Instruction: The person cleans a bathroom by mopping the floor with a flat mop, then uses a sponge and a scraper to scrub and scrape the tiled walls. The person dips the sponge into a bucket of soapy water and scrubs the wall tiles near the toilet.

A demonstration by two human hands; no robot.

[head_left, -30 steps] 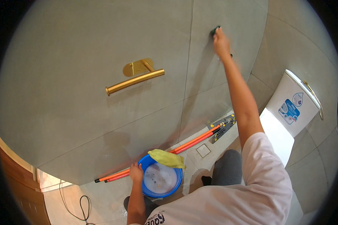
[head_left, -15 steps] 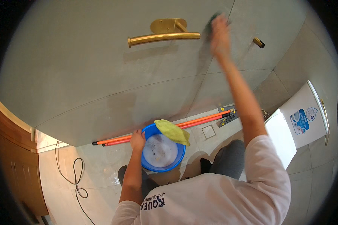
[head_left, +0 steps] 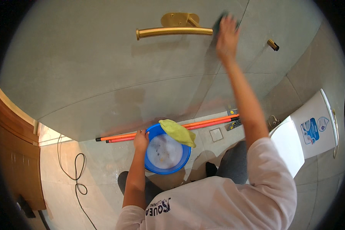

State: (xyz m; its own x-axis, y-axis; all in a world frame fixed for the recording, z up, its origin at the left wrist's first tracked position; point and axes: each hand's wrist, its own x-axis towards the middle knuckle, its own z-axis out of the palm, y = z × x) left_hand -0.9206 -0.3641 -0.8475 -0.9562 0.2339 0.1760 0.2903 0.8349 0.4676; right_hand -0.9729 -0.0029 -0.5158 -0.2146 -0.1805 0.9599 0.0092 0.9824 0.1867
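View: single head-worn fisheye, close above the person's own arms.
Facing: downward and forward at a grey tiled wall (head_left: 103, 76) and the floor (head_left: 99, 168) below.
Distortion: straight edges bend toward the dark rim.
Shared: no second view.

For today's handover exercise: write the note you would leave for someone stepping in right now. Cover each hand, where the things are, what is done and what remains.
Right hand: raised, pressing a dark sponge to the grey wall tiles beside the gold rail.
Left hand: gripping the rim of the blue bucket of soapy water; yellow cloth draped over its edge.
Orange pole lies along the wall base.
Done and remaining: cannot tell how much wall is wiped.
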